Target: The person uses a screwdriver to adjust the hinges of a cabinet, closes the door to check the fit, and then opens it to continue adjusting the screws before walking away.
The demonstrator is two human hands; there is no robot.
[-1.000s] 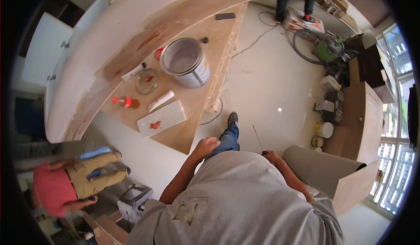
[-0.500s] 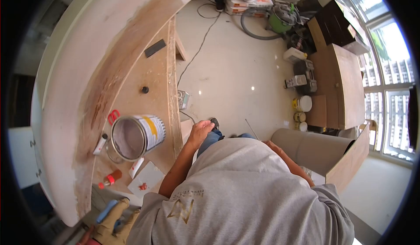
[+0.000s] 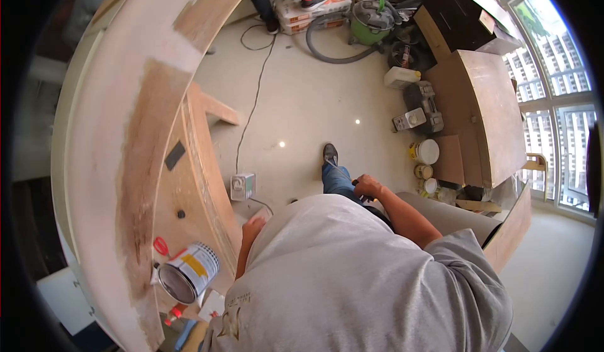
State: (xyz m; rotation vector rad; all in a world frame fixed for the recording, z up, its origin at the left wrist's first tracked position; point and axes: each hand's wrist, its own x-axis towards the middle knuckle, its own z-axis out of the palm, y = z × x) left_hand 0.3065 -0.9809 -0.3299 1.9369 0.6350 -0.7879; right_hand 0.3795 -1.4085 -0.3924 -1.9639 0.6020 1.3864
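My right hand (image 3: 368,187) is closed around the dark handle of a tool with a thin metal rod (image 3: 340,171), held in front of my belly. The rod points away toward my shoe (image 3: 329,153). My left hand (image 3: 253,227) hangs at my left side, close to the grey shirt and beside the bench edge. Its fingers are blurred and partly hidden. On the wooden bench (image 3: 189,191) to my left stands an open metal can (image 3: 196,269) with a yellow-striped label. Near it lie red-handled scissors (image 3: 161,246), a small black cap (image 3: 181,214) and a dark flat block (image 3: 175,156).
A curved, partly coated panel (image 3: 148,132) runs along the left. A cable (image 3: 255,110) crosses the floor to a small box-shaped can (image 3: 243,187). At the back are a green vacuum (image 3: 371,25), sacks (image 3: 311,9) and another person's legs (image 3: 258,0). Tubs (image 3: 425,152) and boards line the right.
The view has swung left and forward. My right hand has come from beside my belly to its front, bringing the rod. My left hand has drawn back toward my side.
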